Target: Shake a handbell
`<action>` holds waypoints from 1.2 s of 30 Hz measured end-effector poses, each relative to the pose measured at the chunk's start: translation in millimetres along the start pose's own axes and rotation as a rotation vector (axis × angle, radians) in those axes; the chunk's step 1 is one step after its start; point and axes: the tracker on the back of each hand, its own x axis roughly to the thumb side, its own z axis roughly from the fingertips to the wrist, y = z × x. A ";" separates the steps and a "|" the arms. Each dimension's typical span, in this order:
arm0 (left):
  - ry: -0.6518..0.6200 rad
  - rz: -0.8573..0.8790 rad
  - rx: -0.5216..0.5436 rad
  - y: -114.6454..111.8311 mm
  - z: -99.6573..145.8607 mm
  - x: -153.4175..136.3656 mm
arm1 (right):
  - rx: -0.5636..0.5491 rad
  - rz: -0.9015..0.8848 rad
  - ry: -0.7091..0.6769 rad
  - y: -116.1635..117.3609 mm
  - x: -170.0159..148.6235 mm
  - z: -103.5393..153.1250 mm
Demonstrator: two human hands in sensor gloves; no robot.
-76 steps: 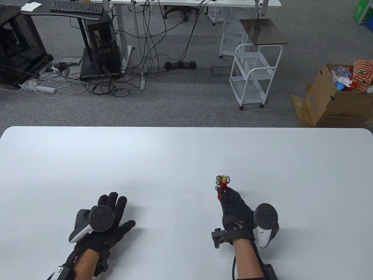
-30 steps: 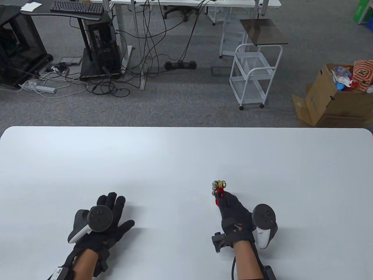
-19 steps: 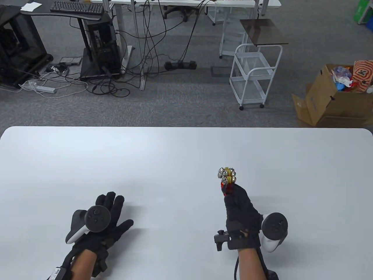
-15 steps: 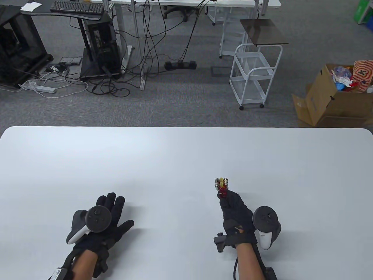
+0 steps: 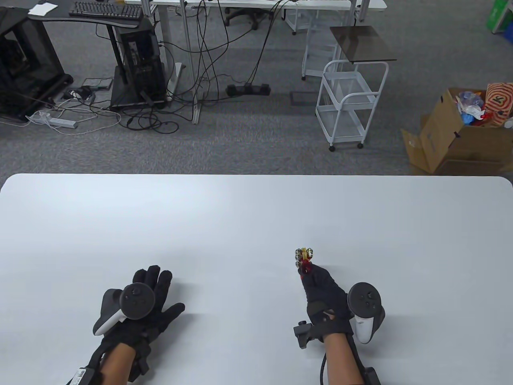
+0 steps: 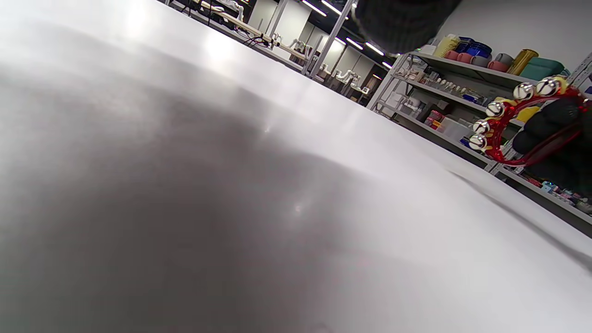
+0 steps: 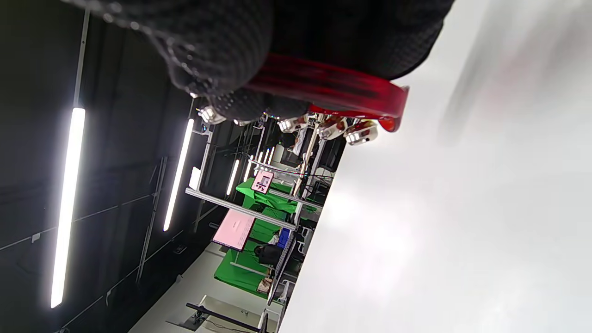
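Note:
The handbell is a red plastic ring with yellow parts and several small silver jingle bells. My right hand grips its red handle and holds it above the white table, bells pointing away from me. In the left wrist view the handbell shows at the right edge with black fingers around it. In the right wrist view the fingers wrap the red ring. My left hand rests flat on the table at the front left, fingers spread, holding nothing.
Beyond the table's far edge are a white wire cart, a cardboard box of items at the right, and desks with cables and a computer tower at the left.
My right hand swung the handbell away and up, then back toward me; it now sits close to where it was a second ago. My left hand stayed flat in place.

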 end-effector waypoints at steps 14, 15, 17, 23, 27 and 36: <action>-0.012 0.008 0.023 4.9 3.3 0.8 | -0.178 -0.124 -0.694 -34.1 140.6 70.5; -0.012 0.007 0.023 5.1 3.6 0.6 | -0.201 -0.135 -0.692 -36.1 139.5 70.7; -0.011 0.011 0.021 4.6 3.3 0.2 | -0.195 -0.135 -0.598 -33.8 122.7 57.8; -0.005 0.011 0.002 1.3 0.7 1.0 | -0.151 -0.036 -0.060 -15.9 13.0 6.6; -0.008 0.008 0.010 2.4 0.9 -0.4 | -0.160 -0.037 -0.071 -21.5 15.3 5.5; -0.006 0.009 0.007 1.4 0.7 -1.2 | -0.020 0.203 -0.138 16.7 30.2 14.5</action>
